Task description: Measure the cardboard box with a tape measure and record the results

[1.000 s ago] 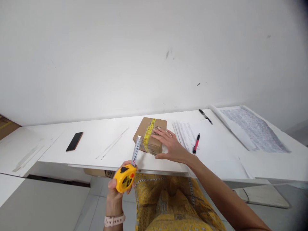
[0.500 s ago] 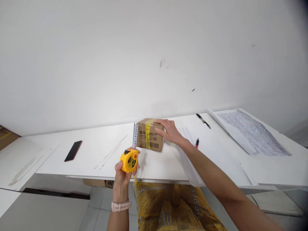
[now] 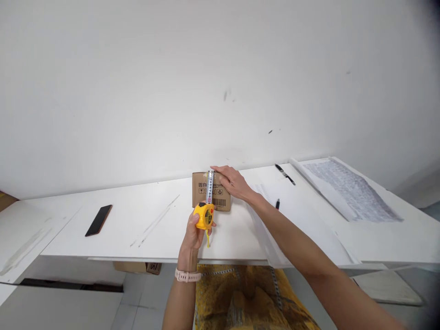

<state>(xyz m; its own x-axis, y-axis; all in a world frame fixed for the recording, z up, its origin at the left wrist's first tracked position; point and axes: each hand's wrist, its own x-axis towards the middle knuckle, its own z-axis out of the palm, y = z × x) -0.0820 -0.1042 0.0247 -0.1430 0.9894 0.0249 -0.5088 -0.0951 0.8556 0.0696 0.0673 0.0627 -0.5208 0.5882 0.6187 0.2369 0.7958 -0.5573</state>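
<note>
A small cardboard box [image 3: 200, 192] with printed marks and a barcode stands on the white table [image 3: 144, 229]. My left hand [image 3: 195, 227] is closed round a yellow tape measure [image 3: 204, 215], just in front of the box. Its blade [image 3: 209, 186] runs upward across the box's front face. My right hand [image 3: 231, 181] rests on top of the box, with its fingertips pinching the blade's end at the upper edge. A pale watch strap is on my left wrist.
A black phone [image 3: 98, 220] lies at the left of the table. Printed sheets [image 3: 264, 195] and a red pen [image 3: 277, 204] lie right of the box, a black pen [image 3: 284, 173] farther back, and a large printed sheet [image 3: 347, 189] at far right. A white wall rises behind.
My left hand moved the tape measure right, from the box's left edge to its front middle. My right hand shifted to the top edge and took the blade's end. The box turned front-on.
</note>
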